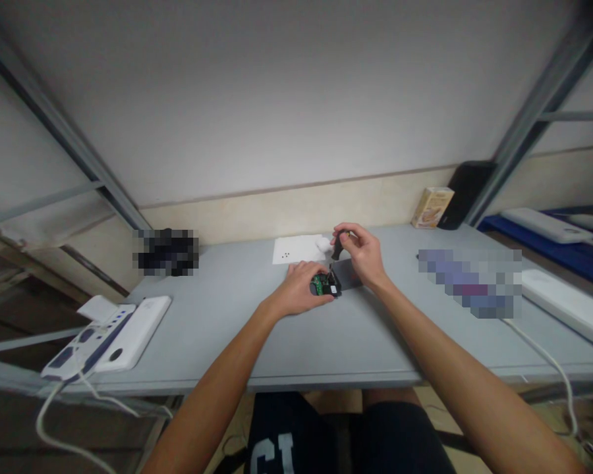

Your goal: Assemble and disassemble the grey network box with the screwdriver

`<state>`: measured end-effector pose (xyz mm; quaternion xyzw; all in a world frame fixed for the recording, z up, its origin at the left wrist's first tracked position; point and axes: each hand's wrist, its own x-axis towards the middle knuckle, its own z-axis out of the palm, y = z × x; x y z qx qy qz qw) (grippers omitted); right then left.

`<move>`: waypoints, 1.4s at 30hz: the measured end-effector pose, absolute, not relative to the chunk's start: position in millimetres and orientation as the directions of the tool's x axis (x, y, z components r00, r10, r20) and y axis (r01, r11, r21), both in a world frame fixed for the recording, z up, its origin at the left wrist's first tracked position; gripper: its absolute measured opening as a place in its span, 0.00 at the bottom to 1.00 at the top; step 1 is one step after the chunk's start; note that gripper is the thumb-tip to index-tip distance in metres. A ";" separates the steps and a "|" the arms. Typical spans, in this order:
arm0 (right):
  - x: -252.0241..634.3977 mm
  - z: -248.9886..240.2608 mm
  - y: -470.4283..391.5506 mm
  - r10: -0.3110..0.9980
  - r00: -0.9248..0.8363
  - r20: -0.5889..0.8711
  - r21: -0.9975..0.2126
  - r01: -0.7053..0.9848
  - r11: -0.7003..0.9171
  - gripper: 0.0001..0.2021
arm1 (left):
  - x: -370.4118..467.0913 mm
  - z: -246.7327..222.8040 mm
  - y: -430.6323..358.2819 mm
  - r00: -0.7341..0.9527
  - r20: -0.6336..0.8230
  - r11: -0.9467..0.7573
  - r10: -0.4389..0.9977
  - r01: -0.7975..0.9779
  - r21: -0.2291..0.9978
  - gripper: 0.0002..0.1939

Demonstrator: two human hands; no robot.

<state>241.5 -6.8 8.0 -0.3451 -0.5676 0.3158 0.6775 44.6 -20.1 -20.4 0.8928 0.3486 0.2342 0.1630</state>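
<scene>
My left hand (296,291) is wrapped round the left side of a small opened device with a green circuit board (320,284), holding it on the table. In my right hand (367,255) is a screwdriver (338,247), gripped by its dark handle and pointing down at the device. Partly under my right hand lies a dark grey flat panel (350,275), just right of the board. Behind my hands is a white sheet of paper (301,247), with several tiny dark pieces (285,255), possibly screws, on it. A crumpled white item (323,244) rests at the paper's right edge.
A white power strip (91,339) and a white flat box (136,332) occupy the table's left end. At the back right stand a yellow box (432,207) and a black case (467,194). A white cable (543,355) hangs over the right front edge. Two items are pixelated.
</scene>
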 end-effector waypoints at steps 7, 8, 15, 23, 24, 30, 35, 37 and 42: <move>239.9 11.7 -11.6 0.755 0.096 0.648 -0.761 0.078 0.644 0.10 | 45.9 -22.5 -20.4 0.640 0.307 -0.700 0.704 0.554 0.450 0.22; 240.8 12.0 -10.9 0.744 0.109 0.659 -0.752 0.097 0.652 0.10 | 46.0 -22.4 -20.5 0.640 0.305 -0.699 0.705 0.556 0.450 0.22; 248.5 8.8 -4.3 0.852 0.013 0.524 -0.848 -0.082 0.523 0.15 | 46.0 -23.9 -20.3 0.635 0.299 -0.690 0.712 0.556 0.464 0.23; 247.6 9.0 -4.7 0.848 0.089 0.523 -0.849 -0.030 0.527 0.12 | 45.8 -23.6 -20.4 0.631 0.300 -0.686 0.716 0.554 0.473 0.23; 248.8 8.6 -3.9 0.854 0.078 0.515 -0.855 -0.035 0.518 0.12 | 45.7 -23.6 -20.2 0.636 0.304 -0.692 0.710 0.546 0.472 0.22; 247.7 5.1 -1.3 0.843 0.030 0.536 -0.836 -0.115 0.536 0.13 | 46.0 -23.0 -20.2 0.636 0.307 -0.693 0.708 0.543 0.473 0.22; 246.8 5.5 -2.1 0.852 0.115 0.511 -0.856 -0.021 0.517 0.11 | 47.4 -20.5 -21.8 0.630 0.276 -0.672 0.726 0.566 0.477 0.22; 248.7 5.3 -1.0 0.867 0.100 0.488 -0.869 -0.043 0.493 0.13 | 47.6 -20.3 -22.0 0.630 0.279 -0.674 0.725 0.567 0.473 0.22; 246.2 3.2 1.0 0.864 0.047 0.502 -0.855 -0.124 0.503 0.15 | 48.5 -22.5 -21.5 0.618 0.307 -0.680 0.724 0.564 0.467 0.22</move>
